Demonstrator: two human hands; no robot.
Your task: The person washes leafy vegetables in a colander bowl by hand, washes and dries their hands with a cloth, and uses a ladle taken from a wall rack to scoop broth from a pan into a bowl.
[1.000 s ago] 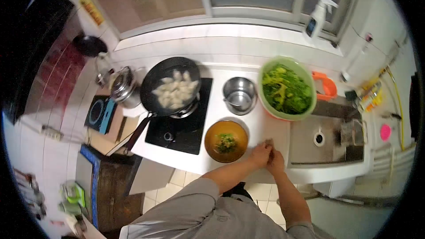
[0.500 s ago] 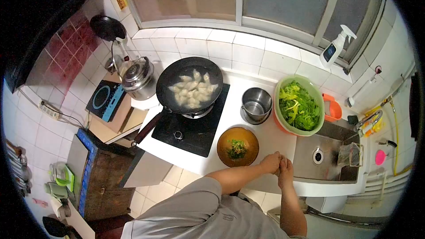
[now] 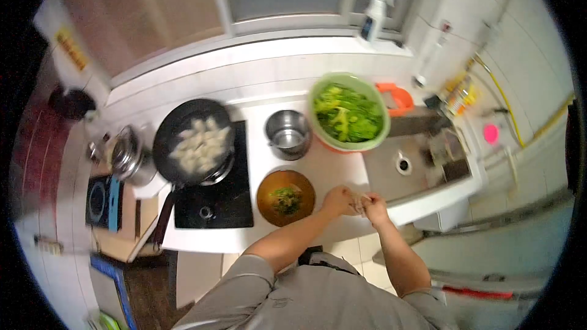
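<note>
My left hand (image 3: 339, 200) and my right hand (image 3: 375, 209) meet in front of the counter edge, with their fingers closed together. Something small and pale seems to be between the fingertips, but blur hides what it is. Just left of my left hand stands an amber bowl (image 3: 266, 211) with chopped greens (image 3: 285, 199) in it. Behind the bowl is a steel pot (image 3: 288, 151). Leafy green vegetables (image 3: 347, 113) fill a pale green basin (image 3: 386, 123) farther back. The sink (image 3: 391, 186) lies beyond my right hand.
At the left, dumplings (image 3: 200, 145) sit in liquid in a black wok (image 3: 164, 146) on the cooktop (image 3: 229, 208), its handle jutting toward the front. A kettle (image 3: 128, 154) stands farther left. An orange strainer-like vessel (image 3: 398, 102) and a spray bottle (image 3: 374, 15) are at the back.
The view has swung to the right, so the counter things appear farther left. My hands have come slightly apart, with a pale patch showing between them.
</note>
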